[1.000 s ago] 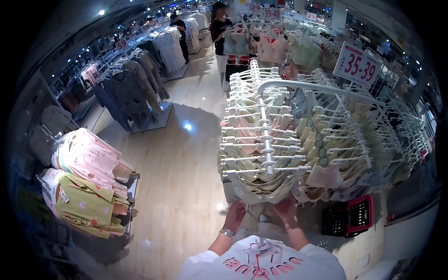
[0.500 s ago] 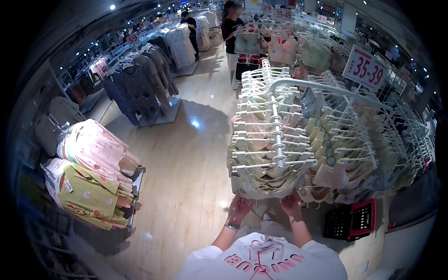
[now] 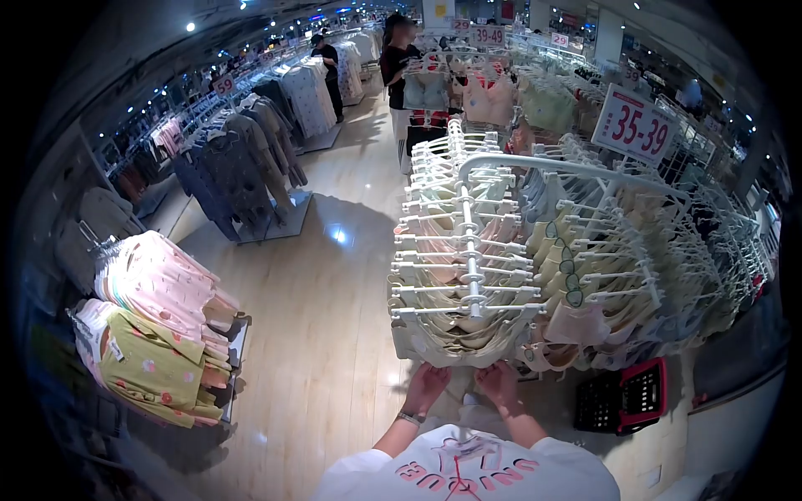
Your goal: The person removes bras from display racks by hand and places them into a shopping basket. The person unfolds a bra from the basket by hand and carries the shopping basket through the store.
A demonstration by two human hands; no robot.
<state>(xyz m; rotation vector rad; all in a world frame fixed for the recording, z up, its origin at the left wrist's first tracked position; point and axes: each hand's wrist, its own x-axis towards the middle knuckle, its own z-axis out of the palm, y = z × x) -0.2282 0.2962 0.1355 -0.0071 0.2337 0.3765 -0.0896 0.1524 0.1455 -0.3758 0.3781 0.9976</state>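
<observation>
A row of pale bras [image 3: 455,344] hangs on white clip hangers [image 3: 468,290] along a white rack rail [image 3: 465,225] in front of me. My left hand [image 3: 428,387], with a band on its wrist, is curled at the lower edge of the frontmost cream bra. Beside it, my right hand [image 3: 499,387] is closed at the same edge, a short gap to the right. Fingertips of both hands are partly hidden against the fabric.
More bras [image 3: 597,280] on hangers crowd the rack to the right, under a price sign [image 3: 635,125]. A black and pink shopping basket [image 3: 618,397] stands on the floor at right. Pajama racks [image 3: 167,284] line the left side. Two people [image 3: 397,75] stand farther back.
My hands have come closer together along the bra's lower edge. The view has shifted slightly, so the rack appears lower and further left.
</observation>
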